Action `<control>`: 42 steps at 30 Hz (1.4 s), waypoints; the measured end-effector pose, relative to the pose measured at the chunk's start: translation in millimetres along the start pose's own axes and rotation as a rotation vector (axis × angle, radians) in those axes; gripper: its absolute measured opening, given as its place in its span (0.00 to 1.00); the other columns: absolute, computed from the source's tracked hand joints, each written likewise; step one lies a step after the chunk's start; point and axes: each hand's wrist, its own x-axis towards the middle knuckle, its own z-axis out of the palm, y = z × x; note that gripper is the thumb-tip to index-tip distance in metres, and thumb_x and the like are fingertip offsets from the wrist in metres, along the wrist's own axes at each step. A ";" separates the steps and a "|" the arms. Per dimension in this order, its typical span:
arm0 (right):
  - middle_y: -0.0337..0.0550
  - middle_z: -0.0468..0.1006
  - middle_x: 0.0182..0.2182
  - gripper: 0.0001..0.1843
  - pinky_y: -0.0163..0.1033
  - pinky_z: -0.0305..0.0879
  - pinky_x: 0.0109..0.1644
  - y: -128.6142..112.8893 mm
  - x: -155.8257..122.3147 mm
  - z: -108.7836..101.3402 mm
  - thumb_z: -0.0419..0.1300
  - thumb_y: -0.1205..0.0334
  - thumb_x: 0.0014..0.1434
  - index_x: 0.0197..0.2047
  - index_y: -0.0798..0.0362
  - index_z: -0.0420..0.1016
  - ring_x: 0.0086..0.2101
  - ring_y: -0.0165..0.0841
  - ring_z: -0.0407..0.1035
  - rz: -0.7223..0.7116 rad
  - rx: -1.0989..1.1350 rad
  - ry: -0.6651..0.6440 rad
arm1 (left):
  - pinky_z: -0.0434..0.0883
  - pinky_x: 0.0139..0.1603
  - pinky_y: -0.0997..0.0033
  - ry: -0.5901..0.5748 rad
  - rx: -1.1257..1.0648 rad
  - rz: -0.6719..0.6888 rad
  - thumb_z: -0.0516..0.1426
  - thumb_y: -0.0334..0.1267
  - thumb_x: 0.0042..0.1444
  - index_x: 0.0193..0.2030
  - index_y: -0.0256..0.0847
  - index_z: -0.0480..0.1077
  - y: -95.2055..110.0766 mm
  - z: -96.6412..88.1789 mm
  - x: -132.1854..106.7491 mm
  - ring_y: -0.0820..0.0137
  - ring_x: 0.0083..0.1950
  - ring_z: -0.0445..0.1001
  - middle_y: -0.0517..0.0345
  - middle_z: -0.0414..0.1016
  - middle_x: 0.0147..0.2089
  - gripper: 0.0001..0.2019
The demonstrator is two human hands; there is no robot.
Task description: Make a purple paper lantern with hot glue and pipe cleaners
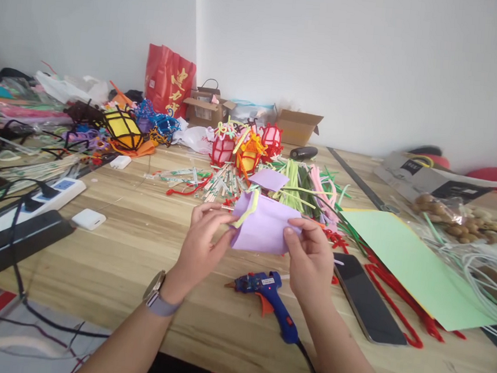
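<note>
A folded piece of purple paper (266, 226) is held up over the table between both hands. My left hand (207, 235) pinches its left end, where a bent yellow-green pipe cleaner (249, 210) lies along the edge. The right end is gripped between the thumb and fingers of my right hand (310, 256). Below the paper, a blue hot glue gun (269, 298) with an orange trigger lies on its side, nozzle to the left. A smaller purple paper piece (270, 179) rests just behind.
Small pipe-cleaner lanterns (249, 152) and bundled green pipe cleaners (294, 182) lie behind my hands. To the right are a phone (369, 298), light green paper (416, 256) and red pipe cleaners (395, 298). A power strip (51, 198) with cables stands at the left.
</note>
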 end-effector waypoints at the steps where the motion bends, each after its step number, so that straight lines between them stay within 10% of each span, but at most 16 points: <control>1: 0.37 0.68 0.28 0.10 0.33 0.54 0.26 0.8 0.5 0.3 0.61 0.56 0.55 0.39 0.51 0.71 0.24 0.27 0.58 0.012 0.003 0.021 | 0.67 0.54 0.59 0.019 0.003 0.002 0.54 0.33 0.59 0.44 0.42 0.70 0.4 -0.5 -0.1 0.63 0.52 0.68 0.52 0.76 0.42 0.08; 14: 0.37 0.67 0.28 0.09 0.36 0.57 0.30 -9.4 -7.3 4.7 0.59 0.56 0.57 0.38 0.51 0.70 0.26 0.29 0.59 -0.032 -0.079 0.118 | 0.70 0.33 0.75 -0.087 -0.027 -0.188 0.56 0.37 0.58 0.43 0.42 0.68 17.5 14.6 -16.3 0.72 0.32 0.76 0.59 0.77 0.35 0.06; 21: 0.37 0.67 0.29 0.06 0.35 0.58 0.30 -14.6 -9.2 2.6 0.58 0.58 0.58 0.38 0.50 0.71 0.27 0.29 0.60 -0.098 -0.090 0.090 | 0.67 0.31 0.73 0.005 0.154 -0.068 0.55 0.42 0.60 0.31 0.41 0.67 16.6 11.5 -15.4 0.71 0.32 0.72 0.57 0.72 0.32 0.09; 30: 0.40 0.71 0.31 0.03 0.38 0.64 0.35 -18.5 -15.3 4.5 0.56 0.63 0.60 0.36 0.48 0.71 0.34 0.33 0.66 -0.300 -0.285 -0.035 | 0.70 0.46 0.66 0.181 -0.570 -0.290 0.58 0.39 0.56 0.42 0.42 0.62 17.3 2.6 -2.3 0.68 0.45 0.73 0.53 0.74 0.44 0.09; 42: 0.40 0.74 0.31 0.04 0.38 0.62 0.35 -17.1 -9.9 1.9 0.60 0.61 0.55 0.35 0.49 0.74 0.32 0.32 0.66 -0.125 -0.160 -0.149 | 0.71 0.32 0.76 0.088 -0.571 -0.535 0.61 0.38 0.52 0.39 0.38 0.75 15.1 2.5 -6.2 0.73 0.33 0.72 0.58 0.75 0.33 0.09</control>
